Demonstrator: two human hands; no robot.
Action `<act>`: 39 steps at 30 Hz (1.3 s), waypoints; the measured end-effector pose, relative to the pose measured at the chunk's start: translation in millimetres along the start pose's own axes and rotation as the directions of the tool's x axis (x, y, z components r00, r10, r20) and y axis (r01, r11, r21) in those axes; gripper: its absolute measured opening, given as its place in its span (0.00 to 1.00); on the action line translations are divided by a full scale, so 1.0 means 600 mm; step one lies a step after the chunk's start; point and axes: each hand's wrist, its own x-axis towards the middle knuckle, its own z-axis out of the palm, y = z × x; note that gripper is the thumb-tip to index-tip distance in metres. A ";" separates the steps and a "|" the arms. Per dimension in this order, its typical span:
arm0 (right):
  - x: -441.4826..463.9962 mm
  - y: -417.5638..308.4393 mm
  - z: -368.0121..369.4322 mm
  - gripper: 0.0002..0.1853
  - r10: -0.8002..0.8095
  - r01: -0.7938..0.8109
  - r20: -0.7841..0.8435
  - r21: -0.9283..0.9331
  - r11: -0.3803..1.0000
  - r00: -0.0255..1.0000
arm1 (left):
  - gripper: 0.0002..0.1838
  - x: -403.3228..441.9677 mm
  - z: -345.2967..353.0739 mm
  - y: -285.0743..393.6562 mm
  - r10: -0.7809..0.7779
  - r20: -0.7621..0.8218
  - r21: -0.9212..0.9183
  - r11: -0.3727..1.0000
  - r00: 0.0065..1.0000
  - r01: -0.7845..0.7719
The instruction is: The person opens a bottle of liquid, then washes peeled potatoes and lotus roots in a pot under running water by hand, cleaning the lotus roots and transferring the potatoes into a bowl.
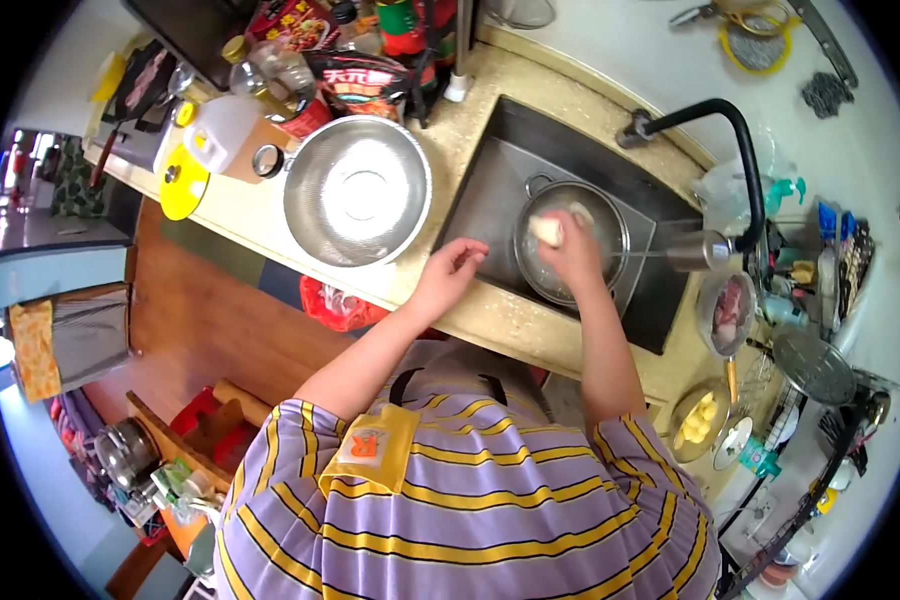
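In the head view, my right hand [572,255] is closed around a pale, cream-coloured chunk of food [546,231], whose exact kind I cannot make out. It holds the chunk over a round metal pot [522,262] in the sink [505,160]. Another whitish piece [581,212] shows just beyond the fingers. A thin stream of water runs from the black tap's metal head [700,251] toward the pot. My left hand [452,272] hovers by the sink's near left edge, fingers loosely bent and apart, with nothing in it.
A large steel colander [358,240] sits on the counter [450,140] left of the sink. Bottles, a white jug [220,130] and food packets crowd behind it. On the right are a bowl of meat [730,310] and a dish of yellow chunks [700,418]. A red bag [335,305] hangs below.
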 end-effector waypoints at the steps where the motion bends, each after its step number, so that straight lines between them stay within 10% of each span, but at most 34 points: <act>1: 0.006 -0.056 -0.003 0.25 -0.045 0.062 -0.129 0.134 0.989 0.991 | 0.08 -0.003 -0.010 0.004 -0.059 0.004 -0.011 0.998 0.998 0.059; 3: 0.019 -0.153 0.019 0.23 -0.097 0.046 0.004 0.860 0.508 0.995 | 0.09 -0.001 -0.024 -0.022 -0.034 -0.029 -0.099 0.995 0.999 0.031; 9: 0.055 -0.307 0.060 0.25 -0.084 -0.163 0.266 0.780 0.604 0.960 | 0.11 0.010 -0.047 -0.054 -0.147 -0.054 0.008 0.989 0.988 0.148; 13: 0.039 -0.118 0.072 0.14 0.228 -0.115 -0.054 0.739 0.664 0.972 | 0.09 0.029 -0.024 -0.050 -0.112 0.011 -0.110 0.988 0.994 0.112; 15: 0.031 0.137 0.145 0.12 0.233 -0.155 -0.096 0.505 0.849 0.968 | 0.07 0.037 -0.008 -0.058 -0.115 0.027 -0.115 0.986 0.993 0.118; 17: -0.001 0.257 0.130 0.14 0.284 -0.267 0.105 -0.149 0.952 0.953 | 0.08 0.048 0.013 -0.065 -0.137 0.049 -0.107 0.984 0.989 0.141; 19: -0.017 0.427 0.199 0.17 0.318 -0.365 0.259 0.156 0.918 0.912 | 0.08 0.061 0.041 -0.067 -0.152 0.057 -0.073 0.985 0.987 0.156; 21: -0.017 0.436 0.197 0.19 0.231 -0.256 0.293 0.050 0.966 0.928 | 0.09 0.070 0.067 -0.075 -0.178 0.074 -0.038 0.983 0.981 0.181; 23: -0.023 0.396 0.198 0.23 0.044 0.087 0.270 -0.457 0.885 0.962 | 0.09 0.078 0.095 -0.074 -0.218 0.082 -0.079 0.971 0.973 0.224; 28: -0.009 0.348 0.149 0.27 0.163 0.076 0.647 -0.325 0.943 0.745 | 0.10 0.085 0.167 -0.062 -0.371 0.109 -0.124 0.915 0.922 0.383; 32: -0.066 0.361 0.093 0.26 0.111 -0.165 0.154 0.399 0.902 0.982 | 0.16 0.118 0.238 -0.120 -0.484 0.135 -0.287 0.816 0.864 0.502; 35: -0.088 0.325 0.013 0.25 0.280 -0.182 0.030 0.825 0.536 0.960 | 0.22 0.144 0.322 -0.105 -0.622 0.172 -0.365 0.680 0.764 0.636; 39: -0.100 0.347 -0.037 0.23 0.321 -0.177 0.014 0.856 0.486 0.947 | 0.22 0.219 0.454 -0.114 -0.544 0.426 -0.599 0.429 0.723 0.676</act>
